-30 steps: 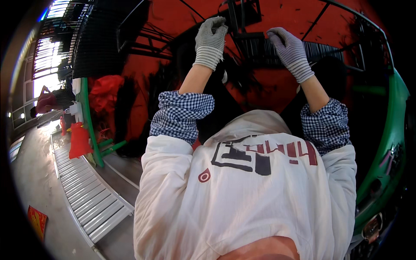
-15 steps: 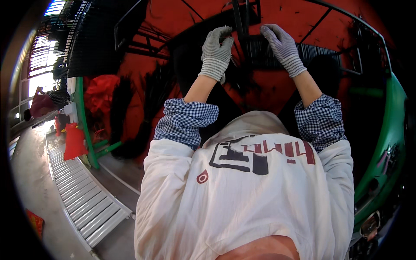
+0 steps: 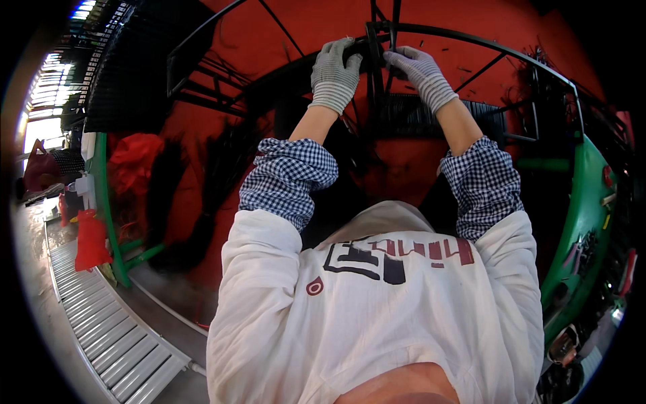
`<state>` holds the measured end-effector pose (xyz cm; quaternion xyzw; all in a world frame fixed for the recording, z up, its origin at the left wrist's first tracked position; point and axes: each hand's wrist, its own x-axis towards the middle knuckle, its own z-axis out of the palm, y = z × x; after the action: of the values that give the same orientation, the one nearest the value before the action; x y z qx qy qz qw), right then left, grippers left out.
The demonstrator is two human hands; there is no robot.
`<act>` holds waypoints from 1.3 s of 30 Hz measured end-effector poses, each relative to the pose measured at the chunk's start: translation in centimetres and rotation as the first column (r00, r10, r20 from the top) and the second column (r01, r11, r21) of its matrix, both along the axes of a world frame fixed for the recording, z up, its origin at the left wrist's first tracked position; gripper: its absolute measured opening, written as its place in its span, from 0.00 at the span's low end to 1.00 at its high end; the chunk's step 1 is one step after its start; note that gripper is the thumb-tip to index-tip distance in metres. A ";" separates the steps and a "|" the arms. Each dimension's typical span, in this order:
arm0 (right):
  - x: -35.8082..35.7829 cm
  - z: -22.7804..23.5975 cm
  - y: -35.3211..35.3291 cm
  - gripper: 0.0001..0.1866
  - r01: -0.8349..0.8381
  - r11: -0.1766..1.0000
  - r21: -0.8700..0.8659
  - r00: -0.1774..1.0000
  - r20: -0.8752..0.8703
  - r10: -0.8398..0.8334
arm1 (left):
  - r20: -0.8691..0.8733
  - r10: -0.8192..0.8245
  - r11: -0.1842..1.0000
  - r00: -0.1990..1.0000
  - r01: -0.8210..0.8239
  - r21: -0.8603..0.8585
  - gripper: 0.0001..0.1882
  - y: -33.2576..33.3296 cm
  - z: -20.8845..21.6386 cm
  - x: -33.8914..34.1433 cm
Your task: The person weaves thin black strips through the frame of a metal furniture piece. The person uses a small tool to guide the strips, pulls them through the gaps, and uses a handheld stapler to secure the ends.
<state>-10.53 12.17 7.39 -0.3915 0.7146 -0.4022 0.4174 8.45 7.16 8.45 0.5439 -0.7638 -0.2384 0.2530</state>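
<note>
Both my hands wear pale striped knit gloves and are close together at a black metal frame (image 3: 464, 35). My left hand (image 3: 334, 75) is closed round a dark rail of the frame, its thumb apart from the curled fingers. My right hand (image 3: 418, 71) pinches with thumb and fingers at a black flat strip (image 3: 395, 27) that runs upright beside a post of the frame. The fingertips partly hide where the strip meets the frame. Below the right hand lies a panel of close-set black strips (image 3: 407, 114).
Red sheeting (image 3: 303, 20) lies beneath the frame, with dark scraps on it. Bundles of long black strands (image 3: 219, 161) hang at the left. Green supports (image 3: 579, 202) stand on both sides. A roller conveyor (image 3: 114, 330) runs at lower left, near a red bag (image 3: 92, 239).
My right hand has moved left, closer to the left hand, and onto the upright strip. The frame's curved rail now shows higher up in full. The whole view has shifted slightly.
</note>
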 end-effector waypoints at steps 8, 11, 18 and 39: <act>-2.6 7.9 -1.9 0.11 -0.100 0.875 -0.473 0.924 0.283 0.258 | -0.270 0.042 0.996 0.962 -0.018 0.093 0.15 -1.9 -2.5 -0.8; -1.4 10.0 -0.9 0.12 -0.129 0.853 -0.506 0.956 0.164 0.242 | -0.353 0.005 1.000 0.935 -0.011 -0.016 0.12 -1.7 -2.5 -0.5; 0.4 13.2 2.2 0.10 -0.161 0.850 -0.501 0.983 -0.158 0.093 | -0.502 -0.459 0.881 0.733 0.447 -0.154 0.14 0.9 -1.1 2.0; 0.9 4.9 11.0 0.10 -0.214 0.716 -0.664 0.940 -0.339 -0.034 | -0.025 -0.484 0.824 0.875 0.446 -0.350 0.32 4.4 -2.4 2.3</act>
<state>-9.66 23.20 12.24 -0.6146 0.5510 -0.5480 0.1354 10.71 11.60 6.07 0.2762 -0.8867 -0.1905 0.3180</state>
